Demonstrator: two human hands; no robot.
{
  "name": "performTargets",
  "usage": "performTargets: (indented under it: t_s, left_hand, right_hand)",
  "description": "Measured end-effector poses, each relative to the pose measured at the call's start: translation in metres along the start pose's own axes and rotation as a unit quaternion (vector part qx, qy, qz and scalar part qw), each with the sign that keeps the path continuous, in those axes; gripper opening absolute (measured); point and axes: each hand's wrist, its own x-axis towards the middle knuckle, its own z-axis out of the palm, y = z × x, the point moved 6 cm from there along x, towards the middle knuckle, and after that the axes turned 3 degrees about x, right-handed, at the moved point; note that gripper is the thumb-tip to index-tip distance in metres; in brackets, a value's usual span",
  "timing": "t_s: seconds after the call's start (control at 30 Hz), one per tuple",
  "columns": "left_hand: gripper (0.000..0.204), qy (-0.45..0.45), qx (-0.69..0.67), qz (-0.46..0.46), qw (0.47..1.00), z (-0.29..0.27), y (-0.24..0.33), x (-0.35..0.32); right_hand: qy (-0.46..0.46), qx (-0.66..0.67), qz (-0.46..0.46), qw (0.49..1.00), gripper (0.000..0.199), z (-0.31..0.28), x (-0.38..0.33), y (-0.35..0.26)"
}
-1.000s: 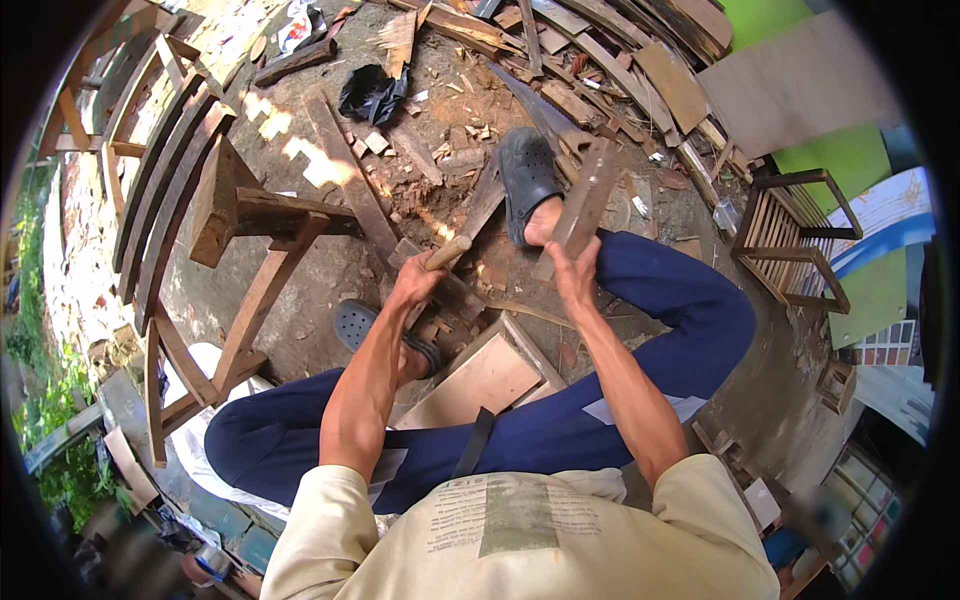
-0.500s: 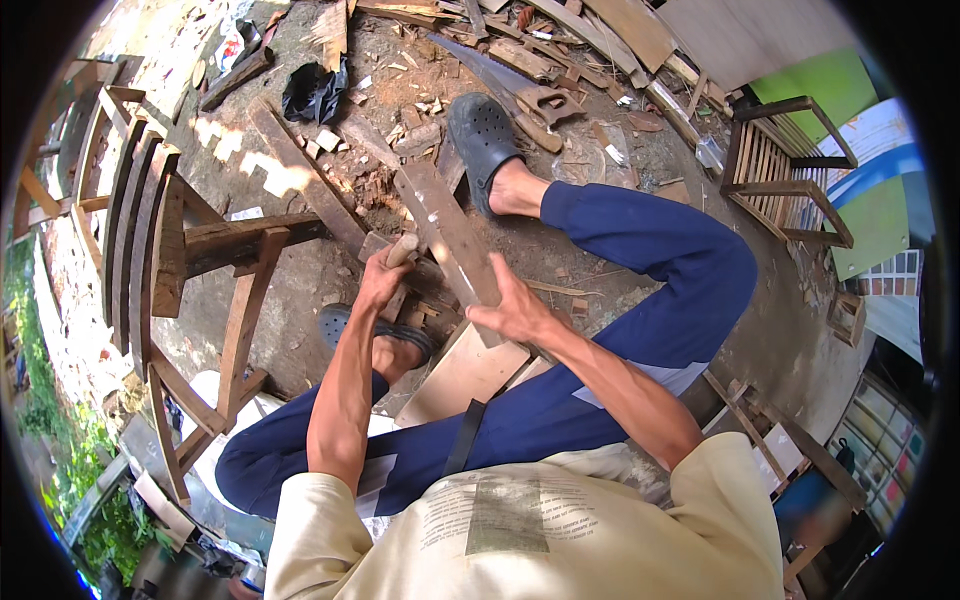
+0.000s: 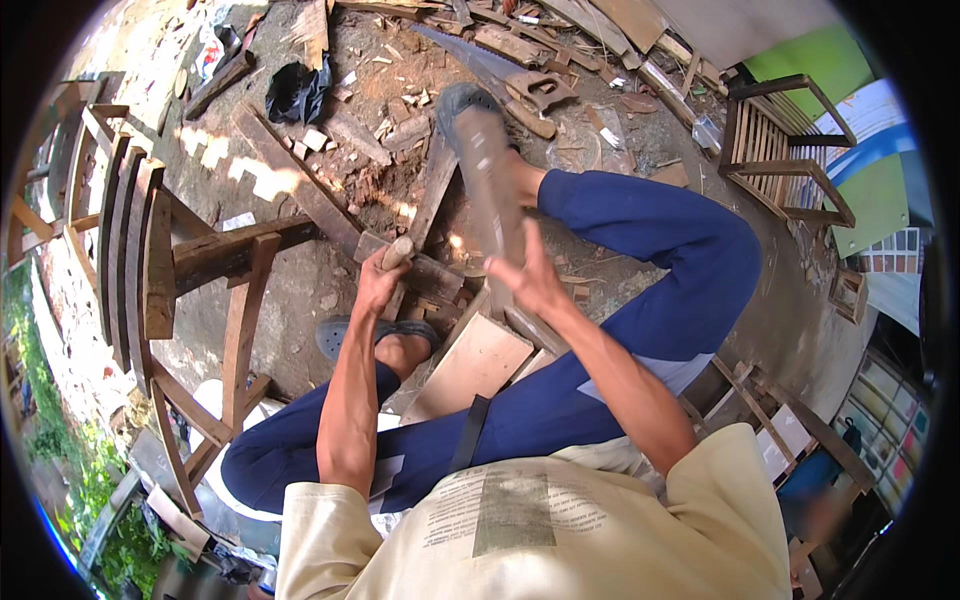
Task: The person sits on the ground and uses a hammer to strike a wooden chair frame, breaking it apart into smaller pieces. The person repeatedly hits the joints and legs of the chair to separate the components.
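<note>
My left hand (image 3: 377, 283) is closed around a round wooden handle (image 3: 398, 252); what the handle belongs to is hidden by the fist. Right beside it lies a short wooden block (image 3: 437, 278), near the ground between my feet. My right hand (image 3: 527, 275) grips a worn wooden plank (image 3: 486, 175) near its lower end, thumb on the near face. The plank is smeared by motion and partly covers my right shoe (image 3: 455, 98). Below the hands a pale board (image 3: 470, 368) rests between my legs.
A slatted wooden chair frame (image 3: 150, 250) stands at left. Ahead lie a handsaw (image 3: 500, 72), a black plastic bag (image 3: 300, 92), a long timber (image 3: 295, 175) and scattered scraps. A slatted wooden chair (image 3: 785, 150) is at far right.
The plank in my right hand has swung, its far end moving right and over my right shoe. My right hand has risen slightly to the right. My left hand keeps the handle, barely shifted.
</note>
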Motion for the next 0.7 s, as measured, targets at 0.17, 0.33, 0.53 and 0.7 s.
performTargets:
  t_s: [0.17, 0.33, 0.53, 0.7]
  left_hand:
    - [0.023, -0.016, -0.03, 0.022, 0.999, -0.001, 0.007, 0.005]
    - [0.025, -0.003, -0.036, 0.017, 0.999, -0.004, -0.001, 0.001]
    - [0.025, -0.021, -0.119, 0.024, 0.992, -0.004, 0.008, 0.0]
    - [0.021, -0.008, -0.061, 0.017, 0.998, -0.002, 0.003, -0.002]
  right_hand:
    - [0.08, 0.05, 0.011, 0.996, 0.106, 0.02, -0.02, -0.022]
    - [-0.028, -0.04, -0.009, 0.999, 0.098, 0.012, -0.017, -0.029]
    - [-0.13, -0.108, -0.032, 0.985, 0.086, 0.049, -0.038, -0.015]
    - [0.026, -0.001, -0.048, 0.998, 0.083, 0.01, -0.016, -0.011]
